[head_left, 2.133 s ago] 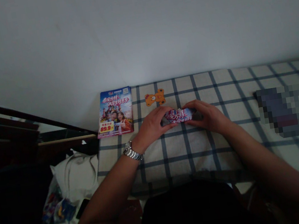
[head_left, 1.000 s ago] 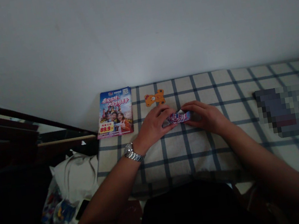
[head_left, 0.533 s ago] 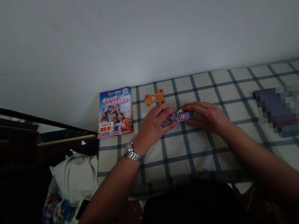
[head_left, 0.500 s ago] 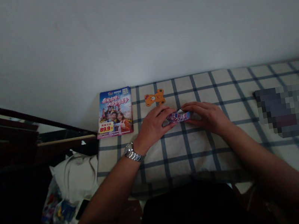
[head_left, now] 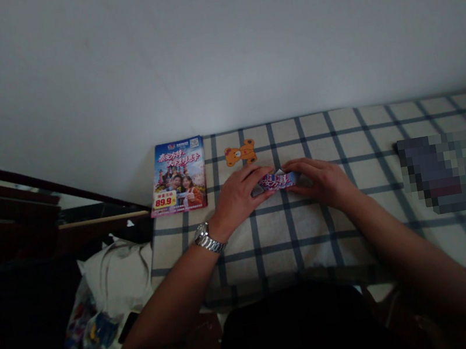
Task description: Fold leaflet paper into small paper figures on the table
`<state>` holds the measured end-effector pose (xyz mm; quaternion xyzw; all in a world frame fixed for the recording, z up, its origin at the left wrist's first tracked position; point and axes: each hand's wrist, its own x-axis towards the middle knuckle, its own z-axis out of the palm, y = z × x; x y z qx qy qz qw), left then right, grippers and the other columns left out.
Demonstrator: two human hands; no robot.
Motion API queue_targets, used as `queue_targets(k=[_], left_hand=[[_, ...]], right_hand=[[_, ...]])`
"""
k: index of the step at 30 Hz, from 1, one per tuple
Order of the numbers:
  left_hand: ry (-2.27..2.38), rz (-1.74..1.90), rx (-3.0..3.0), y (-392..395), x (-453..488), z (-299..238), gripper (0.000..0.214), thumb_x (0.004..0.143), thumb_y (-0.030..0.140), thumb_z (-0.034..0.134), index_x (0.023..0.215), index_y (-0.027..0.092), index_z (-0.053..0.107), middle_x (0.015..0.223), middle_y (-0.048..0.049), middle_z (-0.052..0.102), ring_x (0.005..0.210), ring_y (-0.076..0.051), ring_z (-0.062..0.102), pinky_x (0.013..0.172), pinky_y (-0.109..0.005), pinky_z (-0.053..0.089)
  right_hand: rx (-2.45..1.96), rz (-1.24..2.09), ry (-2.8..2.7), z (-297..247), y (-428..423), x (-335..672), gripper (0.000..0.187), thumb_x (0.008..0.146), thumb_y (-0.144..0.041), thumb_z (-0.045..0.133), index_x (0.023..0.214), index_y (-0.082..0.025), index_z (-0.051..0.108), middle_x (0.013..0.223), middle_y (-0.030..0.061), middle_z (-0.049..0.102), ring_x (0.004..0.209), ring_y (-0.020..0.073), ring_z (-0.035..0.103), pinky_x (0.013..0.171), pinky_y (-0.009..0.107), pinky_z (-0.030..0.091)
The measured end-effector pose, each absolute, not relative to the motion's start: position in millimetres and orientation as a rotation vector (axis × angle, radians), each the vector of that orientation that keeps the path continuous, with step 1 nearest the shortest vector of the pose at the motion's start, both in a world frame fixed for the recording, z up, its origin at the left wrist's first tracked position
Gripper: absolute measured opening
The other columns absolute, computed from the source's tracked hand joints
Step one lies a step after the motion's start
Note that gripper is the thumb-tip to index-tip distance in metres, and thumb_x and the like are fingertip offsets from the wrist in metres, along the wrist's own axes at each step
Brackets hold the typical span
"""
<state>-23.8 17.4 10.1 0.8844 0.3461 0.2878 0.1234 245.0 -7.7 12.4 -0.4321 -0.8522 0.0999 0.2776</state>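
Note:
Between my two hands is a small folded piece of printed paper (head_left: pixel 277 181), blue and pink with white lettering, like the print on the flyers. My left hand (head_left: pixel 247 188), with a metal watch on its wrist, pinches the left end between thumb and fingers. The right end sits between the thumb and fingers of my right hand (head_left: pixel 319 180). A whitish point of paper sticks up at the middle of the fold. Both hands rest low over the checked cloth (head_left: pixel 312 227). Left of them lies a stack of colourful flyers (head_left: pixel 177 174).
An orange bear figure (head_left: pixel 240 152) lies flat on the cloth behind my left hand. A blurred-out dark object (head_left: pixel 436 172) lies at the right. White bags (head_left: pixel 118 275) stand below on the left, beside a dark wooden frame (head_left: pixel 7 228). A pale wall (head_left: pixel 213 48) rises behind.
The folded paper has tilted slightly, and more of its printed lettering shows. Both hands keep nearly the same place and grip.

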Motion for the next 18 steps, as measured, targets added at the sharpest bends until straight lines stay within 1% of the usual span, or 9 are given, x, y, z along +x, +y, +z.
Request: queue_targets(k=[3,7,10,14,18], left_hand=[[0.973,0.841,2.558,19.2,-24.5,7.7,0.052,0.095,0.040,0.076,0.142,0.027,0.057,0.130,-0.0068,0.065,0.118,-0.024,0.066,0.102,-0.042,0.057],[0.946,0.856,2.552,20.4,-24.8,6.5,0.051,0.096,0.038,0.075,0.142,0.027,0.056,0.132,-0.0073,0.064,0.121,-0.024,0.066,0.104,-0.044,0.058],[0.928,0.880,2.540,20.2,-24.3,6.4,0.048,0.097,0.037,0.073,0.141,0.027,0.057,0.133,-0.0075,0.064,0.122,-0.024,0.065,0.106,-0.044,0.057],[0.925,0.881,2.513,20.0,-23.6,5.6,0.048,0.096,0.036,0.075,0.140,0.028,0.057,0.133,-0.0069,0.063,0.122,-0.025,0.065,0.107,-0.046,0.057],[0.922,0.876,2.495,19.4,-24.0,6.1,0.054,0.095,0.036,0.077,0.143,0.029,0.054,0.137,-0.0067,0.061,0.126,-0.025,0.063,0.110,-0.047,0.056]], right_hand=[[-1.148,0.339,-2.272,11.1,-7.0,244.5,0.042,0.096,-0.033,0.073,0.136,-0.029,0.060,0.130,0.0074,0.073,0.114,0.0276,0.074,0.093,0.042,0.063],[-1.065,0.441,-2.199,12.1,-5.9,243.2,0.048,0.093,-0.037,0.077,0.138,-0.029,0.059,0.131,0.0105,0.068,0.119,0.0294,0.070,0.099,0.046,0.062],[-1.063,0.515,-2.118,14.2,-5.2,242.4,0.040,0.095,-0.036,0.074,0.132,-0.028,0.062,0.126,0.0114,0.067,0.116,0.0292,0.069,0.094,0.046,0.063],[-1.065,0.651,-2.059,13.5,-4.6,242.5,0.025,0.098,-0.035,0.070,0.122,-0.028,0.066,0.119,0.0099,0.068,0.107,0.0261,0.069,0.085,0.042,0.064],[-1.046,0.753,-1.993,10.8,-4.0,243.8,0.022,0.097,-0.038,0.071,0.116,-0.027,0.067,0.118,0.0098,0.068,0.106,0.0252,0.069,0.083,0.040,0.065]])
